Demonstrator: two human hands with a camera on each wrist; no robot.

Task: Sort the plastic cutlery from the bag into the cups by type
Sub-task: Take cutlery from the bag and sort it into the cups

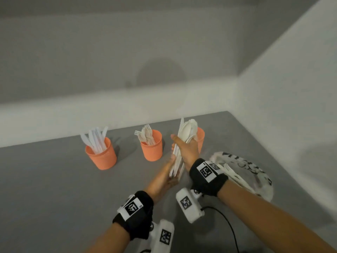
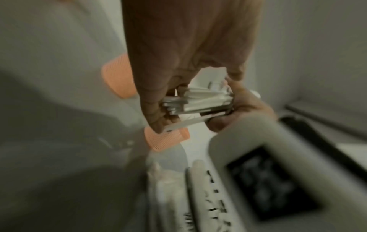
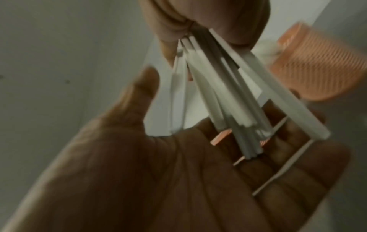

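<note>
**A:** Head view has your right hand (image 1: 186, 148) clenched around the middle of a bundle of spoons (image 1: 188, 131), bowls up. Your left hand (image 1: 168, 172) lies flat-fingered beneath, its palm against the handle ends. Is that hold safe?

**B:** Not entirely, I'd judge. From your right wrist, the handles (image 3: 224, 100) fan apart below your fist instead of lying parallel, and one long piece (image 3: 282, 100) splays wide of the rest. If you loosen your grip to square them up, that outer piece could slide out onto the tabletop (image 1: 54, 189).

**A:** And the drop itself?

**B:** The bundle sits just in front of the right cup (image 1: 200, 137), which it half hides. A splayed fan may catch that cup's rim. These cups look light, so a snag could tip it.

**A:** Anything mixed in?

**B:** Possibly. A thin straight piece (image 1: 181, 123) stands beside the spoon bowls. You can't tell whether it is a knife, but check before releasing, or it lands in the wrong cup.

**A:** How does the cutlery look?

**B:** White, thin, matte plastic. Left of the right cup, the middle cup (image 1: 152, 146) holds forks. Farther left, the left cup (image 1: 102, 154) holds knives. Nearer you than the right cup lies the bag (image 1: 262, 172), printed and crumpled, with at least one fork (image 1: 227, 167) in its mouth. Sorting seems unfinished.
</note>
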